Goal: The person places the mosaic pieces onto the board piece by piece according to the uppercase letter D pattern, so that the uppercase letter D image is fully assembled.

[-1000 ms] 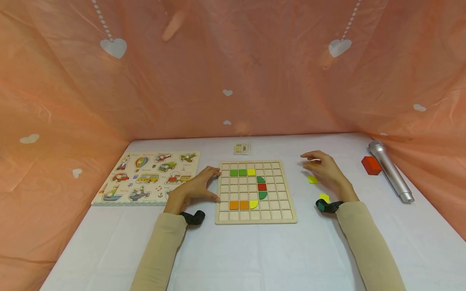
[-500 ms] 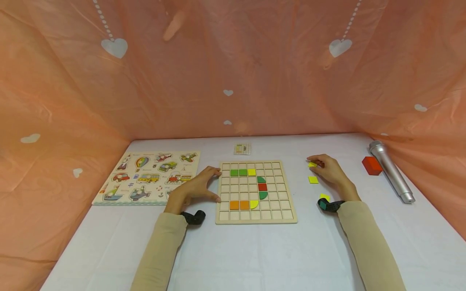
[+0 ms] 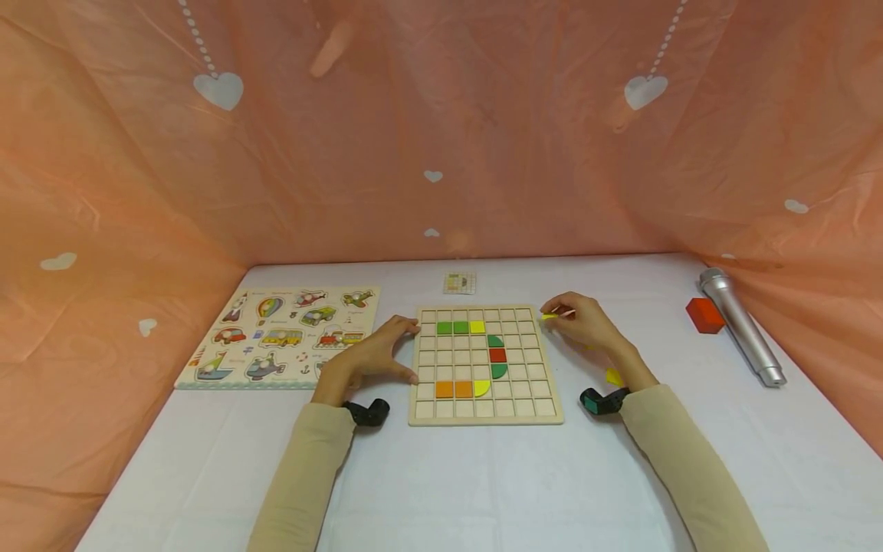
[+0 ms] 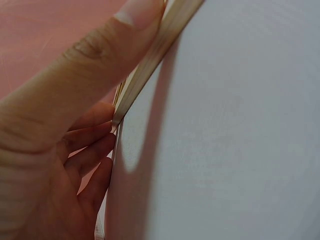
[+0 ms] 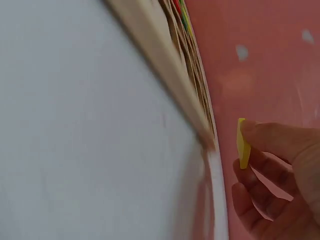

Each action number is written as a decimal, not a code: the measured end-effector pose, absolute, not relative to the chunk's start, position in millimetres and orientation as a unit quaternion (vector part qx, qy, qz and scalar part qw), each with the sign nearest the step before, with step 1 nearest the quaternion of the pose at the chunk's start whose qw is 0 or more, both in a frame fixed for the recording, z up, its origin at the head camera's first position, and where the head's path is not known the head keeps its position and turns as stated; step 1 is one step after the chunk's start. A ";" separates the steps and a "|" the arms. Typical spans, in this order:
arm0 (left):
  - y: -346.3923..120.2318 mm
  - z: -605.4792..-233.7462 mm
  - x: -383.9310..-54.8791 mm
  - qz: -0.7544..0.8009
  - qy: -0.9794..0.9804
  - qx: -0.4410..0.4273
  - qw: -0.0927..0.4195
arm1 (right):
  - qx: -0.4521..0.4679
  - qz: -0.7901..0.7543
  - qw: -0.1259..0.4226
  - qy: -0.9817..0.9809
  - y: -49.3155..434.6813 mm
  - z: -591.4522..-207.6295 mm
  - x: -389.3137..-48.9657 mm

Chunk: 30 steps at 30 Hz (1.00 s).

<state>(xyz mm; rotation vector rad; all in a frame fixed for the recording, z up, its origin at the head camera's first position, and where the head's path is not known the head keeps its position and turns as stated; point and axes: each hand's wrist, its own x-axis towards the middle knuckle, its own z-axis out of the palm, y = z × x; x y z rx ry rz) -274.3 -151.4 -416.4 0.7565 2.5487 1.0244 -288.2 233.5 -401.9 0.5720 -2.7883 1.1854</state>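
A wooden grid board [image 3: 523,407] lies flat on the white table, with green, yellow, red and orange tiles set in some of its squares. At its left side, my left hand [image 3: 372,354] rests thumb and fingertips against the edge, fingers spread and relaxed. The left wrist view shows the thumb [image 4: 100,55] along the board's side [image 4: 145,75]. Between thumb and fingers, my right hand [image 3: 585,322] pinches a small yellow tile [image 5: 243,144], held by the board's upper right corner. Below that hand lies another yellow tile [image 3: 614,376]; a further one is mostly hidden behind the hand.
To the left lies a picture puzzle of vehicles [image 3: 276,337], partly behind my left hand. A small pattern card [image 3: 459,283] sits beyond the board. On the far right are a red block [image 3: 705,315] and a silver microphone [image 3: 741,326]. An orange curtain [image 3: 441,138] surrounds the table.
My right hand has reached a yellow tile at the right, picked it up and carried it left to the board's upper right corner. The left hand has stayed at the board's edge.
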 end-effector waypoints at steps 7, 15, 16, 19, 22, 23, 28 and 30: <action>-151.0 -418.5 -275.6 0.352 0.886 0.266 0.145 | 0.292 0.402 0.008 -0.868 181.4 -398.0 -277.0; -150.7 -418.1 -275.9 0.352 0.885 0.269 0.144 | 0.392 0.407 0.000 -0.825 137.1 -407.2 -263.2; -150.7 -417.9 -275.9 0.352 0.885 0.270 0.144 | 0.399 0.408 -0.004 -0.821 132.5 -408.3 -261.3; -150.7 -417.2 -275.6 0.351 0.886 0.267 0.145 | 0.414 0.413 -0.014 -0.811 119.6 -410.6 -256.9; -150.7 -416.4 -274.9 0.351 0.887 0.263 0.146 | 0.415 0.421 -0.018 -0.807 108.3 -412.2 -254.3; -150.8 -416.0 -274.7 0.351 0.887 0.261 0.147 | 0.412 0.422 -0.021 -0.807 105.0 -412.6 -253.5; -151.1 -416.0 -274.7 0.350 0.889 0.253 0.153 | 0.397 0.403 -0.028 -0.824 94.0 -416.5 -251.5; -151.3 -416.5 -275.0 0.350 0.889 0.252 0.153 | 0.399 0.393 -0.032 -0.828 91.5 -418.8 -251.7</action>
